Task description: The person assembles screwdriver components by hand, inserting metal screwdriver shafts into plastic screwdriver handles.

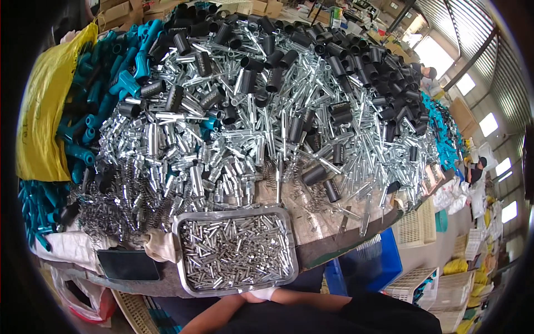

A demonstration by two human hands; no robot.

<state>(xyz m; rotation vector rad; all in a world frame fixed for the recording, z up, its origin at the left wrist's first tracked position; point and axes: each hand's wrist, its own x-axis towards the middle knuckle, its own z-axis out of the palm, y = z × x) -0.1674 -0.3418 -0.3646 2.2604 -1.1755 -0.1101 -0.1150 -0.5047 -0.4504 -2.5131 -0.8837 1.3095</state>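
Observation:
A shallow metal tray full of small silver pins sits at the table's near edge, right in front of me. Both of my forearms come in from the bottom and meet just below the tray's near rim. My left hand and my right hand lie close together there, mostly hidden by the rim and a bit of white cloth. Whether they grip anything cannot be made out.
The table is heaped with silver metal tubes, black sleeves, wire springs and teal plastic handles. A yellow bag is at the left and a black phone beside the tray. A blue crate and white baskets stand at the right; other people work far right.

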